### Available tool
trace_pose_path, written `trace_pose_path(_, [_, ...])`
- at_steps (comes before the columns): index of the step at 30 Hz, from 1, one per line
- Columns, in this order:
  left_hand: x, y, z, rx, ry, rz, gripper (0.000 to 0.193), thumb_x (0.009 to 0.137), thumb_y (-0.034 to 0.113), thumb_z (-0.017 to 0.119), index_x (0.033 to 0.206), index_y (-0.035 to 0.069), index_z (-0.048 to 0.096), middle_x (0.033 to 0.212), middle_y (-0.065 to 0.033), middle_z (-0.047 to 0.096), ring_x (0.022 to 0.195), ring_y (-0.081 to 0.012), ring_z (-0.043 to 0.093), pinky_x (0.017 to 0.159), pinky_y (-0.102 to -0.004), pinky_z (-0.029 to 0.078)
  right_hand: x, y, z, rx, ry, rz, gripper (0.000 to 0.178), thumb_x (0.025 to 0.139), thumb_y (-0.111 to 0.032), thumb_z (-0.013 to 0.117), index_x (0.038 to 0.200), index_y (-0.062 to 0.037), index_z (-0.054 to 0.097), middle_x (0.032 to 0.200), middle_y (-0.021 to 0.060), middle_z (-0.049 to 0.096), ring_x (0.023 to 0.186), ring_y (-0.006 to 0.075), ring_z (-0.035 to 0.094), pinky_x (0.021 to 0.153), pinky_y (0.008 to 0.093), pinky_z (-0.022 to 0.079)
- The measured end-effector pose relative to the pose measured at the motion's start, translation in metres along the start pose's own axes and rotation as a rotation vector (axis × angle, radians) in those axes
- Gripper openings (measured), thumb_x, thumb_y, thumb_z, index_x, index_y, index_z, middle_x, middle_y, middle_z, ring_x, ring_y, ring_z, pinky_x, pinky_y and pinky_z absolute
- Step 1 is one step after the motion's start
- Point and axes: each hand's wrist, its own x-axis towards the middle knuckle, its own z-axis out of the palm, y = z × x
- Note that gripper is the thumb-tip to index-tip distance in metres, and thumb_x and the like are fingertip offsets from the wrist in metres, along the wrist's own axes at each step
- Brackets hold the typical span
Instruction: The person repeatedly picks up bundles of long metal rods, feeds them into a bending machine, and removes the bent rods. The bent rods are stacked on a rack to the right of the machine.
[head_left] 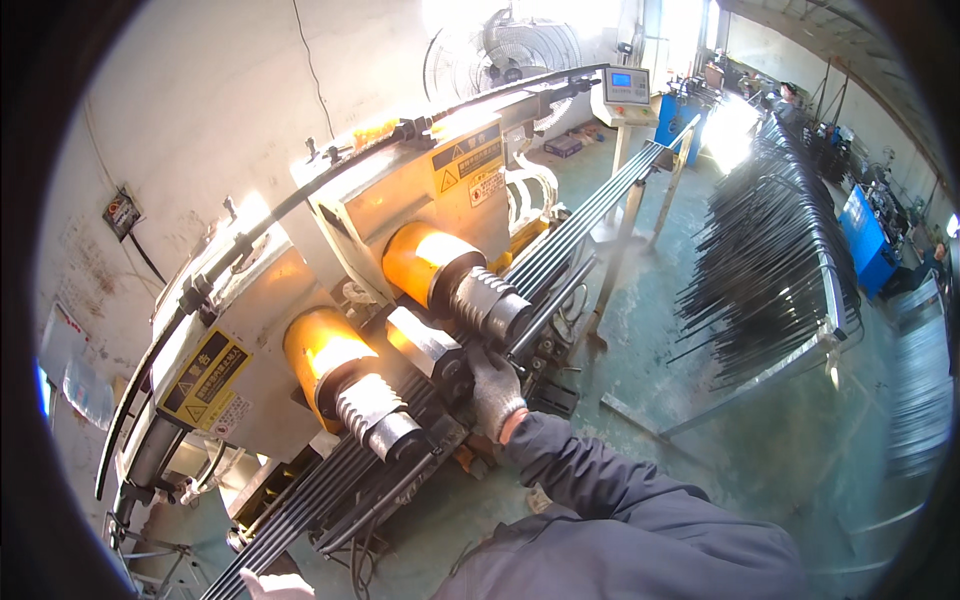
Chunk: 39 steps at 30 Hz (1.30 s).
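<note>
- The green floor (650, 350) in front of you bears the large machine (270, 320), a metal rack (826, 280) off to your right and, by the far wall, a small purplish box (563, 147).
- Your machine carries several long dark rods (590, 222), laid side by side and slanting across it; beyond its far end they pass over an upright post (625, 235).
- On that rack you have a dense row of thin dark bars (760, 240).
- The blue stand (868, 240) farther right seems to carry dark machinery, too blurred for you to make out.

Fan (505, 62) near pale wall (215, 75)
</note>
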Motion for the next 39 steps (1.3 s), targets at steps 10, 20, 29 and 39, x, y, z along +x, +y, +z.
trace_pose_path(10, [0.009,0.156,-0.02,-0.563,-0.047,0.19,0.041,0.117,0.027,0.064,0.149,0.002,0.067,0.149,-0.0158,0.073,0.135,-0.0234,0.07,0.12,-0.0415,0.055,0.003,-0.019,0.006,0.036,-0.073,0.129,0.042,0.111,-0.04,0.077,0.138,-0.0078,0.076,0.105,0.002,0.078,0.084,0.0114,0.071,0.067,0.031,0.055])
trace_pose_path(20, [-0.011,0.261,0.08,-0.51,-0.126,0.494,0.048,0.115,0.02,0.071,0.159,0.005,0.061,0.138,-0.0149,0.075,0.118,-0.0276,0.075,0.102,-0.0431,0.065,0.039,-0.022,-0.001,-0.075,-0.219,-0.015,0.042,0.102,-0.03,0.086,0.135,-0.0064,0.078,0.115,0.0059,0.08,0.095,0.0177,0.076,0.077,0.0356,0.06])
trace_pose_path(29, [-0.046,0.347,0.166,-0.364,-0.304,0.649,0.044,0.112,0.007,0.07,0.153,0.003,0.056,0.117,-0.0135,0.074,0.101,-0.0236,0.075,0.096,-0.035,0.064,0.043,-0.029,0.0,-0.045,-0.25,0.005,0.041,0.102,-0.031,0.088,0.134,-0.0082,0.078,0.108,0.0066,0.082,0.076,0.0191,0.079,0.061,0.034,0.062])
trace_pose_path(39, [-0.123,0.404,0.23,0.008,-0.345,0.577,0.032,0.106,0.013,0.078,0.136,0.004,0.074,0.109,-0.0047,0.076,0.101,-0.0148,0.072,0.098,-0.0311,0.054,0.04,-0.036,-0.003,-0.051,-0.277,0.036,0.035,0.103,-0.031,0.089,0.128,-0.0078,0.083,0.113,0.0034,0.083,0.093,0.0128,0.078,0.077,0.0305,0.062])
